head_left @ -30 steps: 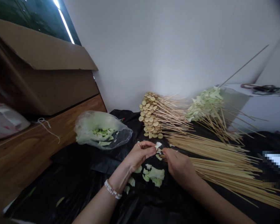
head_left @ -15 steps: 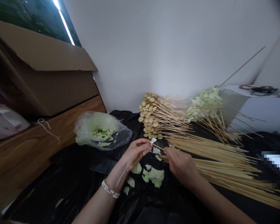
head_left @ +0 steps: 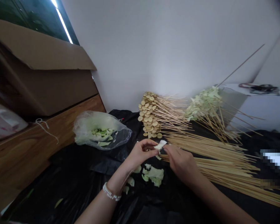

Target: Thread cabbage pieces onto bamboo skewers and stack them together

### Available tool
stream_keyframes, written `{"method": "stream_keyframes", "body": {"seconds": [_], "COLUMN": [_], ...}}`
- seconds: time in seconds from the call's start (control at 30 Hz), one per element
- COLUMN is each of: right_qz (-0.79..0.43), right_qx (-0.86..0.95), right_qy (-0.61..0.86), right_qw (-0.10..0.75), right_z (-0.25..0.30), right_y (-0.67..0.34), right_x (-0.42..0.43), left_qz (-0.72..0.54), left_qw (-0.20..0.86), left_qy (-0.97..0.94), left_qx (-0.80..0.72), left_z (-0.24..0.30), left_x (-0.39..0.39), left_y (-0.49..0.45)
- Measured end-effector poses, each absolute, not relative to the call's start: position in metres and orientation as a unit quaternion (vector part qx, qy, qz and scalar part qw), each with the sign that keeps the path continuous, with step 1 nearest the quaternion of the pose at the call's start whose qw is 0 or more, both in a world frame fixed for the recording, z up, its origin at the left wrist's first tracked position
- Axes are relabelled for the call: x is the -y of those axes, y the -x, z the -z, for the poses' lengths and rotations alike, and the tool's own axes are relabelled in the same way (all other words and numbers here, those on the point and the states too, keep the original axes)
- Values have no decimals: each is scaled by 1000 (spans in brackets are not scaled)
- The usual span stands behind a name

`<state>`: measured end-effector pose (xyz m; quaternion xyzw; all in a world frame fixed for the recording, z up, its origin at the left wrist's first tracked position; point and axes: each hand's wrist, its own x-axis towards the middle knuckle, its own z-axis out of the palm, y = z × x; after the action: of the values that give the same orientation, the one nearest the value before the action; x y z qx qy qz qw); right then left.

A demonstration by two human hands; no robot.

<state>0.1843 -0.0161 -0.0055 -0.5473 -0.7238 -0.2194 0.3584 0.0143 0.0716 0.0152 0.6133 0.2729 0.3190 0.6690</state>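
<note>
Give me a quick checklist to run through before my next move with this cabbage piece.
Piece of pale cabbage leaf held at the fingertips of the left hand: ok.
Skewer in the right hand: cannot tell, the fingers hide whatever they hold.
Loose cabbage pieces on the black plastic sheet: ok, lying just below the hands.
Clear plastic bag of cut cabbage: ok, leaves visible inside.
Bare bamboo skewers: ok, a loose pile beside the right hand.
</note>
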Motion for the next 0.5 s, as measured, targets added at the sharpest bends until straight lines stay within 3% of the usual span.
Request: {"method": "stream_keyframes", "body": {"seconds": [0.2, 0.3, 0.5], "right_qz": [242, 244, 235], "right_qx": [693, 693, 664], "right_qy": [565, 568, 584], "right_qw": [377, 371, 403], "right_z": [0, 0, -1], "right_y": [-198, -197, -196], "right_x": [14, 13, 14], "left_qz": [-121, -82, -196], "left_qw": [424, 366, 570], "left_qy": [-879, -910, -758], "left_qx": [-181, -177, -248], "left_z": [-30, -26, -22], "left_x": [-64, -65, -77], "left_y": [0, 3, 2]}}
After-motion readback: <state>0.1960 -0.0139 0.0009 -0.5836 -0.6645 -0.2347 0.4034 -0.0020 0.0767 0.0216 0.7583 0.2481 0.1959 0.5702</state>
